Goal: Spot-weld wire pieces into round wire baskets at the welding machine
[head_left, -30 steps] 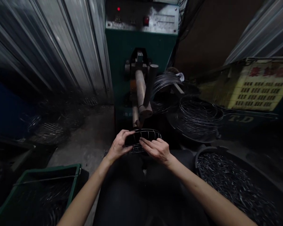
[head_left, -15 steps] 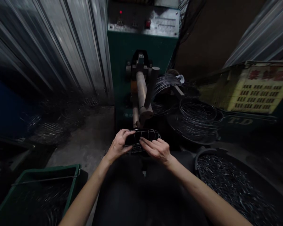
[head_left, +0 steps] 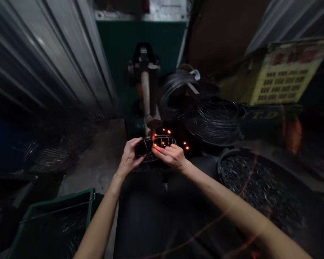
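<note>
Below the arm (head_left: 145,93) of a green spot-welding machine (head_left: 113,43), a round wire cage (head_left: 150,157) is held up at the electrode (head_left: 154,123). My left hand (head_left: 128,158) grips its left side between thumb and fingers. On the right, my right hand (head_left: 171,157) is closed in a pinch, its fingertips at the cage's upper rim just under the electrode. Whatever lies between those fingertips is too small to make out. An orange glow and several sparks (head_left: 169,131) show at the contact spot and to its right.
Coils of wire (head_left: 218,115) lie right of the machine, near a yellow crate (head_left: 282,77). A black tub (head_left: 221,163) of short metal pieces stands at right. A green bin (head_left: 56,198) is at lower left. Spark streaks cross the lower right.
The view has shifted, so the machine sits further left and higher. Sparks and a glow have appeared at the electrode. Both hands keep their hold at the cage.
</note>
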`<state>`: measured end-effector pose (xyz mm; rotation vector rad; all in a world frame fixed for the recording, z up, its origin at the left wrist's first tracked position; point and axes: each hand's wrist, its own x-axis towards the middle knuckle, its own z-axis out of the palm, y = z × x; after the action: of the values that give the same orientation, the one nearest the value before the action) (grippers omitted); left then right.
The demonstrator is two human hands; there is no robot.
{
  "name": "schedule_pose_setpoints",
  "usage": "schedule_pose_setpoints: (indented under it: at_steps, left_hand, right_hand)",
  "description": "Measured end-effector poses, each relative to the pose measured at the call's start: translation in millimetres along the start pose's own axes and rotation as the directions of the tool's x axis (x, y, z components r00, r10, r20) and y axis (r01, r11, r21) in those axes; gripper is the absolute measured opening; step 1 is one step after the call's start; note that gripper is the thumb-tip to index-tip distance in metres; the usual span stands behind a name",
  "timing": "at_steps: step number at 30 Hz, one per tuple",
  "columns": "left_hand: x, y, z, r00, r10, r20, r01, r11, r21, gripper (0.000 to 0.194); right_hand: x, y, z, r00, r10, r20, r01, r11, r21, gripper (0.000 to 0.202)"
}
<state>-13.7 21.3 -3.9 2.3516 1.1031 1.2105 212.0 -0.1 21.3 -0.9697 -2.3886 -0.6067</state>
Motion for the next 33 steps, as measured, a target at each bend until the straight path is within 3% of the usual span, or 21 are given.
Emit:
schedule_pose_setpoints:
  at_steps: [2, 4, 6, 7, 8, 10, 12, 13, 14, 15, 20, 23, 27, 29, 31, 33]
  left_hand:
    - [-8.6, -10.4, 4.0, 0.995, -0.070, -0.070, 0.069, 0.997, -0.024, 0.077]
    - [-16.0, -19.3, 8.2, 0.989, -0.130, -0.069, 0.127, 0.991, -0.046, 0.079]
    - [-21.4, -23.5, 11.5, 0.986, -0.153, -0.063, 0.150, 0.988, -0.048, 0.075]
    - [-23.1, -23.6, 12.3, 0.986, -0.155, -0.069, 0.152, 0.987, -0.045, 0.073]
    - [-24.3, -22.4, 12.6, 0.985, -0.154, -0.078, 0.151, 0.988, -0.042, 0.071]
    - [-26.0, -16.2, 11.1, 0.986, -0.140, -0.086, 0.137, 0.990, -0.043, 0.067]
    - [-29.2, -4.9, 8.4, 0.993, -0.098, -0.060, 0.095, 0.994, -0.048, 0.064]
    - [-31.9, 2.5, 7.3, 0.997, -0.074, -0.034, 0.072, 0.996, -0.051, 0.063]
    - [-35.2, 10.7, 6.8, 0.999, -0.054, -0.001, 0.054, 0.997, -0.052, 0.061]
    - [-38.8, 19.3, 7.4, 0.998, -0.053, 0.028, 0.054, 0.997, -0.049, 0.061]
    - [-55.0, 55.9, 31.4, 0.969, -0.202, 0.145, 0.207, 0.978, -0.022, 0.063]
    - [-59.8, 63.4, 48.6, 0.958, -0.197, 0.208, 0.208, 0.977, -0.034, 0.055]
    - [-62.8, 61.4, 48.1, 0.952, -0.154, 0.263, 0.170, 0.985, -0.039, 0.057]
    - [-63.8, 60.6, 42.3, 0.929, -0.173, 0.326, 0.190, 0.982, -0.021, 0.062]
    - [-63.9, 60.6, 38.5, 0.911, -0.202, 0.361, 0.224, 0.974, -0.020, 0.063]
    - [-62.9, 60.4, 37.8, 0.904, -0.215, 0.369, 0.248, 0.968, -0.042, 0.063]
  right_hand:
    - [-9.9, -1.1, -10.9, 0.997, 0.075, 0.033, -0.076, 0.996, 0.036, 0.034]
    - [-36.5, -1.9, -31.6, 0.977, 0.209, 0.036, -0.211, 0.976, 0.049, 0.034]
    - [-82.8, 0.4, -58.0, 0.905, 0.422, 0.048, -0.424, 0.905, 0.038, 0.031]
    - [-111.9, 4.5, -71.0, 0.824, 0.562, 0.069, -0.564, 0.826, 0.005, 0.030]
    - [-143.2, 11.0, -82.6, 0.698, 0.710, 0.099, -0.707, 0.704, -0.062, 0.032]
    - [-206.0, 27.7, -99.2, 0.345, 0.923, 0.172, -0.863, 0.383, -0.329, 0.036]
    - [-260.0, 40.4, -105.9, 0.016, 0.894, 0.447, -0.813, 0.272, -0.515, 0.036]
    - [-281.3, 42.6, -106.2, -0.099, 0.824, 0.558, -0.790, 0.276, -0.548, 0.033]
    - [-298.5, 42.0, -105.0, -0.172, 0.750, 0.638, -0.782, 0.290, -0.551, 0.030]
    - [-311.5, 39.3, -102.8, -0.208, 0.696, 0.687, -0.788, 0.297, -0.539, 0.027]
    - [-337.2, 23.7, -93.3, -0.250, 0.660, 0.708, -0.818, 0.248, -0.520, 0.019]
    - [-339.5, 20.4, -98.6, -0.238, 0.697, 0.677, -0.819, 0.231, -0.526, 0.019]
    - [-332.2, 16.3, -117.7, -0.140, 0.783, 0.605, -0.837, 0.233, -0.495, 0.026]
    - [-318.0, 13.3, -127.8, -0.032, 0.847, 0.530, -0.892, 0.215, -0.397, 0.029]
    - [-293.1, 8.8, -135.1, 0.068, 0.898, 0.435, -0.974, 0.155, -0.168, 0.029]
    - [-259.2, 2.2, -137.6, 0.103, 0.906, 0.411, -0.989, 0.047, 0.143, 0.029]
